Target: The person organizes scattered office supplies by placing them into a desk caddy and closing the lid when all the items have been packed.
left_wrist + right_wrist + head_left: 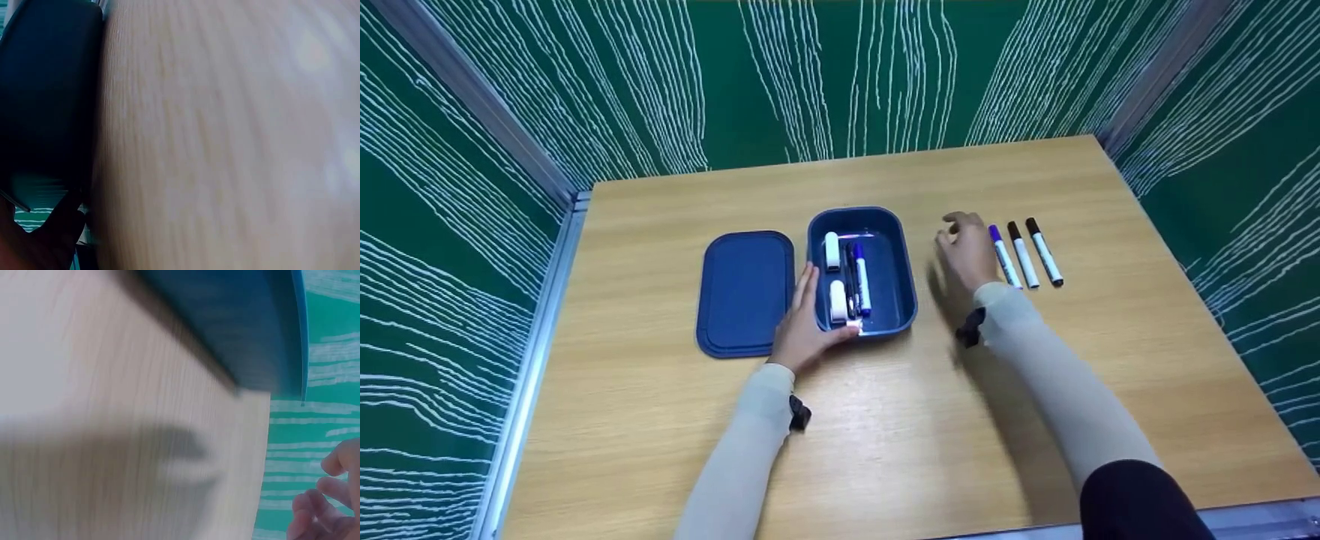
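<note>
Wood-grain table (885,420), and on it I have one blue box (894,281) between the hands, one blue lid (746,292) left of it. The left hand (801,330) spreads straight fingers and thumb against the box's near-left corner; the right hand (969,251), loosely curled and holding nothing, hangs between the box and three markers (1023,255). Inside I count one blue-capped marker (862,285), perhaps one dark pen (851,289), two white pieces (832,250).

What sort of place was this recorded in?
Probably a small work booth set up for recording: a wooden table enclosed by green panels covered in wavy white lines, with metal posts at the corners.
</note>
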Tool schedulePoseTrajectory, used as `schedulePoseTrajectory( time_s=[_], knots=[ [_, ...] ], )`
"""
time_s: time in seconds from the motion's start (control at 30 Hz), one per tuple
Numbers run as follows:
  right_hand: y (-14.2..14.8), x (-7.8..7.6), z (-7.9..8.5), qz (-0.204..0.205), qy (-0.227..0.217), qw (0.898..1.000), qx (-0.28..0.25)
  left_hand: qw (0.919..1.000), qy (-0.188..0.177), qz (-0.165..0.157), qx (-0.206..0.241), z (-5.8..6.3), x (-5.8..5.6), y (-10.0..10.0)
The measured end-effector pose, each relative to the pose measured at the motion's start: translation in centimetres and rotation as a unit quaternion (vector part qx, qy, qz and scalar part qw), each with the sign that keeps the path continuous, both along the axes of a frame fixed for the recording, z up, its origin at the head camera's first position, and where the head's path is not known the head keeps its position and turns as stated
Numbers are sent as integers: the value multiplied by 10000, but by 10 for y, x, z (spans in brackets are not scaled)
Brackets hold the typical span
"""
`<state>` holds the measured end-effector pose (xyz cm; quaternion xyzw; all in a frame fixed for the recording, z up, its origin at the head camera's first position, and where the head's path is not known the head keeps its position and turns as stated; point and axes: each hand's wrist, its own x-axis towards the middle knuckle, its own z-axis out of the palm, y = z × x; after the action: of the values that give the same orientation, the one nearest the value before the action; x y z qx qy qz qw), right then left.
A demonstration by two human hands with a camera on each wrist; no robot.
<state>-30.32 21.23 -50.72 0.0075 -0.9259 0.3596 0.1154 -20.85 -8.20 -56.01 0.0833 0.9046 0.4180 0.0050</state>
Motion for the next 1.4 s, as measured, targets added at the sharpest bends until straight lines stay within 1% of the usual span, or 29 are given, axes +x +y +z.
schedulePoseTrajectory(
  time_s=[0.2, 0.37, 0.57, 0.8, 0.93, 1.07, 1.27, 1.4],
  knots=[
    [35, -1, -5, -278, -310, 9987, 306, 10000, -12, -4, 70, 0, 0, 0],
    [60, 0, -10, -552, -345, 9964, 537, 9999, -50, -8, 141, 0, 0, -1],
    [77, 5, -19, -693, -455, 9944, 657, 9999, -76, -11, 138, 0, 0, -1],
    [87, 6, -32, -857, -625, 9904, 882, 10000, -43, -25, 70, 0, 0, -1],
    [89, 8, -38, -961, -723, 9887, 895, 10000, -33, -26, 54, -1, 0, -1],
    [89, 9, -41, -907, -718, 9887, 948, 10000, -42, -16, 67, 0, 0, -1],
    [87, 10, -44, -814, -647, 9862, 1286, 10000, -31, -29, 44, -2, 0, -1],
    [85, 9, -44, -796, -678, 9857, 1320, 10000, -53, -25, 34, -3, 0, -1]
  ],
)
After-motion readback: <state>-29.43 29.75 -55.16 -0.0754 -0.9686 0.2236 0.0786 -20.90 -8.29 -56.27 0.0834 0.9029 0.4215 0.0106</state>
